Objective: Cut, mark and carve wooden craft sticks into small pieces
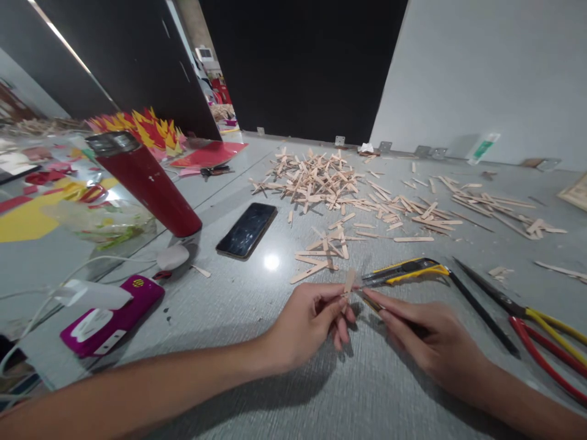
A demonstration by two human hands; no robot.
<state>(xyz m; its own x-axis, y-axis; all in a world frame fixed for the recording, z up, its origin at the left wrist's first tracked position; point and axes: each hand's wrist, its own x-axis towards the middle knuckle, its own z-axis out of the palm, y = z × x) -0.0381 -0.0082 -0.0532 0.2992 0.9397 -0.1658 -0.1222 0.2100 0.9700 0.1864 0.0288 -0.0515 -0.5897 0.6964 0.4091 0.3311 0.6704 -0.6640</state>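
Observation:
My left hand [316, 318] is closed in a pinch on a short flat wooden stick piece [350, 281], which stands nearly upright between thumb and fingers. Close by on the right, my right hand [426, 336] is closed around a thin brownish tool [372, 302] whose narrow tip points at the wooden piece. Whether the tip touches the wood I cannot tell. Just beyond the fingertips lies a yellow and black utility knife [408, 269]. A loose group of wooden stick pieces [316, 263] rests behind my left hand.
A big heap of wooden pieces [316, 177] spreads across the grey table [220, 293]. Scissors [518, 311] and a black rod [481, 315] lie right. Left are a phone [247, 230], a tilted red flask [151, 186], a purple box [114, 315] and a charger with cables [98, 294].

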